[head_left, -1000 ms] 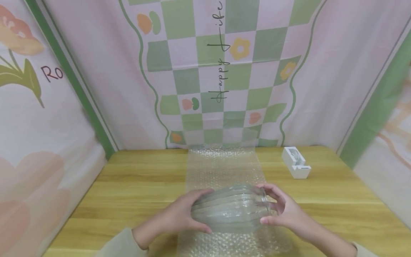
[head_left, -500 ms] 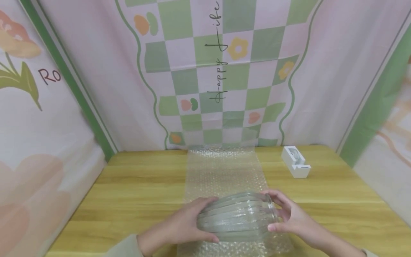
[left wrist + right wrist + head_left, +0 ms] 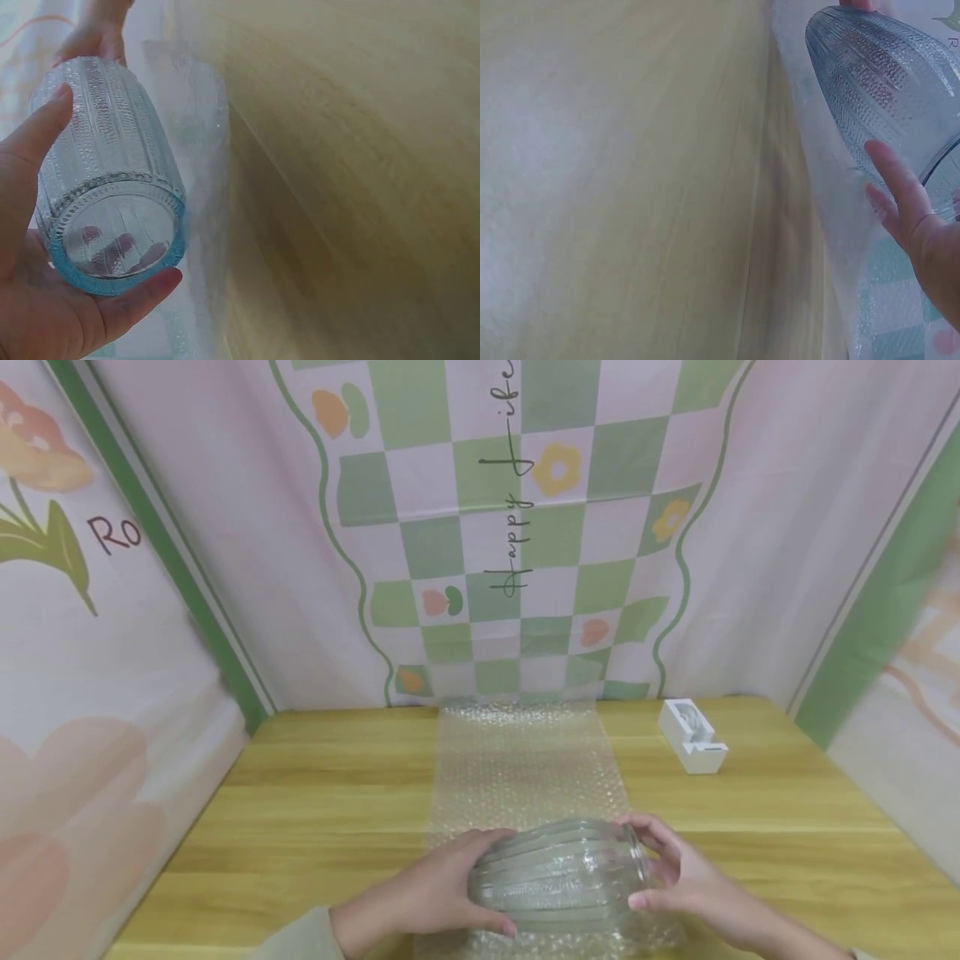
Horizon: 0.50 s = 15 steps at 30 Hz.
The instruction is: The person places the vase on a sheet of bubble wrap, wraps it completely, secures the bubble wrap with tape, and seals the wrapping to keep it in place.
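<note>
A clear ribbed glass vase [image 3: 562,877] lies on its side over a strip of bubble wrap [image 3: 525,768], its mouth toward the right. My left hand [image 3: 450,885] grips the base end, thumb on the near side and fingers around the far side. At the rim end, my right hand [image 3: 678,877] holds the vase between thumb and fingers. In the left wrist view the round, thick base of the vase [image 3: 112,172] faces the camera, with fingers showing through the glass. The right wrist view shows fingers of the right hand [image 3: 922,217] against the vase near its mouth.
A white tape dispenser [image 3: 692,739] stands at the back right of the wooden table [image 3: 322,793]. The bubble wrap runs from the near edge to the back, where a checkered cloth [image 3: 517,552] hangs as a wall. Patterned cloth also hangs on both sides.
Both hands have brought the vase nearer to me, lower in the head view, and slightly to the right. The grip at each end looks the same. The tape dispenser stays where it was.
</note>
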Each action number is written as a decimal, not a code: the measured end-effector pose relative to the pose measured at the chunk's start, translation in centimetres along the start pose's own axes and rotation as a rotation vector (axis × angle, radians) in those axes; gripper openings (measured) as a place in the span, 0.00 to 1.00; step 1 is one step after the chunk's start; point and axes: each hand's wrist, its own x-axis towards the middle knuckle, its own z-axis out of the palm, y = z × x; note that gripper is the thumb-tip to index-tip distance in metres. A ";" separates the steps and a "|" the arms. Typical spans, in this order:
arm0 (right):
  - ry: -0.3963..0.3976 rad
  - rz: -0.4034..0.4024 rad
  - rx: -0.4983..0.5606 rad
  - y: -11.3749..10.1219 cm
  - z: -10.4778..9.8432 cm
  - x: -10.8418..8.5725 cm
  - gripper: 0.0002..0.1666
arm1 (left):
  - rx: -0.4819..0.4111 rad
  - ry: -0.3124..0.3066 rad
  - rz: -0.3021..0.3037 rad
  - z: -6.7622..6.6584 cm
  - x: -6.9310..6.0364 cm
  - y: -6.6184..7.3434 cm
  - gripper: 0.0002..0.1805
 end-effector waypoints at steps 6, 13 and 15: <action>-0.065 -0.053 0.096 0.7 0.3 0.1 0.49 | 0.043 -0.009 0.000 0.1 0.0 -0.1 0.57; -0.098 -0.047 0.151 1.4 0.2 -0.2 0.47 | 0.066 -0.022 0.006 0.2 0.1 -0.2 0.58; -0.103 -0.022 0.150 1.6 0.1 -0.4 0.46 | 0.069 -0.028 0.003 0.3 0.2 -0.2 0.58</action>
